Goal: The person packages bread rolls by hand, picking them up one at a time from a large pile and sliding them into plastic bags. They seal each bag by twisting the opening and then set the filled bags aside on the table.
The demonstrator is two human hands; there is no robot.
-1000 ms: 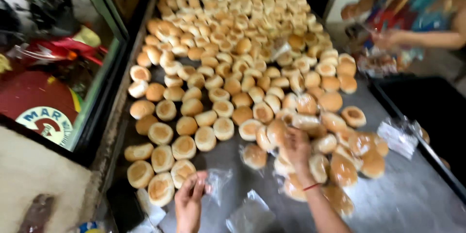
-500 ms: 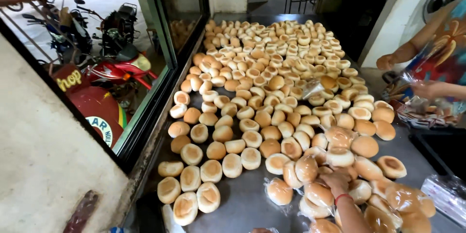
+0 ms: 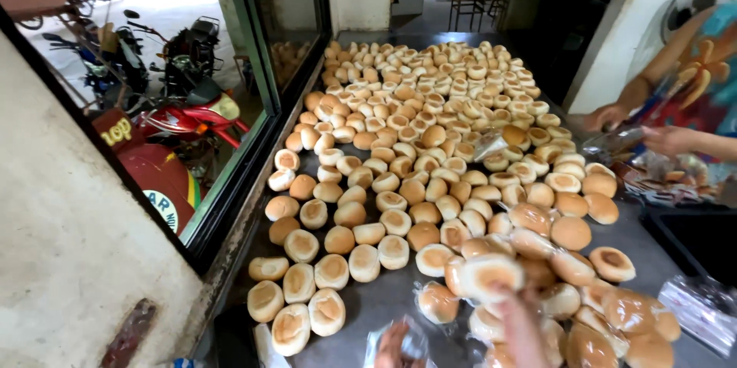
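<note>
Down at six o'clock of the head view, the person's right hand [image 3: 516,308] rises from the bottom edge, motion-blurred, its fingers closed around a pale bread roll [image 3: 490,276] lifted just above the heap. Slightly toward seven o'clock, the left hand [image 3: 395,346] pokes in at the frame edge, touching a clear plastic bag [image 3: 407,337] that lies on the grey metal table [image 3: 384,303]; whether its fingers are pinched on the bag or merely resting cannot be told, since only the tips show.

Around the held roll, from four to five o'clock, lie rolls already sealed in plastic [image 3: 614,322], glossy and crowded together. From the centre up to twelve o'clock spreads a wide field of loose rolls [image 3: 414,138], browned tops and pale undersides mixed, touching one another in rough rows.

At three o'clock another person's hands [image 3: 637,126] hold a bag above the table edge. At nine to ten o'clock, beyond the window frame [image 3: 253,84], parked motorcycles [image 3: 176,99] stand outside.
</note>
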